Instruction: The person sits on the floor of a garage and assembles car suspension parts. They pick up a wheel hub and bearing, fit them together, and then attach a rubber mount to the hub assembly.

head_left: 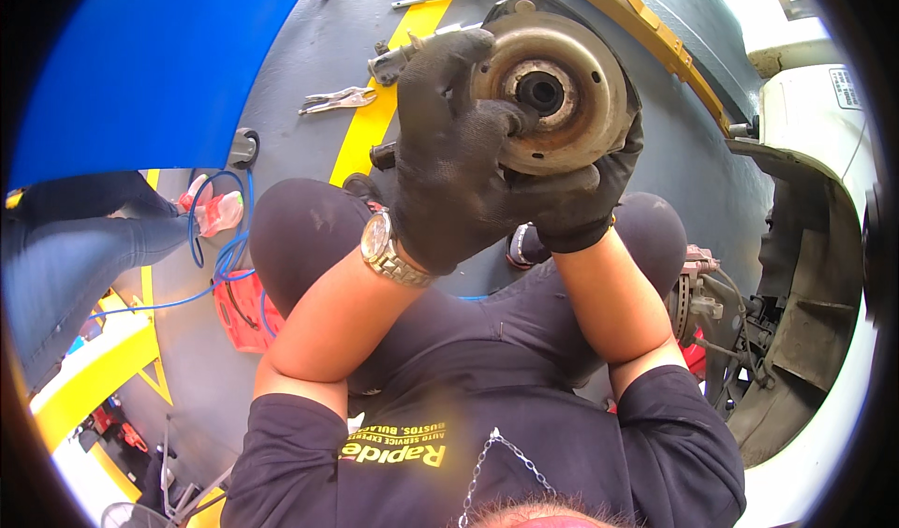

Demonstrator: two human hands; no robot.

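Here, your gloved L hand (440,149) grips a rusty round metal part (590,46) held up fwd of your knees (298,224), one digit bent at its centre hole (540,94); your R hand (613,183) cups its lower R edge, fingertips hidden, spread can't be told.

The round metal part (585,46) partly hides the right hand (582,208).

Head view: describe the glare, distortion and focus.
Head view: fisheye curvature bends the white painted vehicle panel; upper right looks washed out; a hazy smudge partly veils the black short-sleeved shirt; the round rust-stained metal part looks sharp.
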